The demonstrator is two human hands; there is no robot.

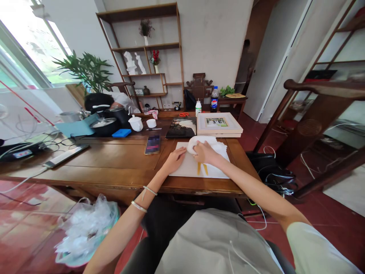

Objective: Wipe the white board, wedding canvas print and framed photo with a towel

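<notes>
On the wooden table lies a pale flat board [182, 169], with its near edge toward me. My left hand [174, 160] rests on the board's left part, fingers stretched out and close together. My right hand [204, 152] is curled over a white soft wad [194, 143] and presses it near the board's far side; whether it is cloth or paper I cannot tell. A crumpled white sheet [221, 147] spreads to the right of that hand. Two yellow strips [199, 168] show on the board below my right wrist.
Behind the board are a framed picture [232, 130], a dark album-like panel [182, 131], a white bottle [198, 108] and a cola bottle [214, 99]. A phone [152, 144] lies to the left. Farther left stand a white teapot [135, 123] and a blue box [75, 127].
</notes>
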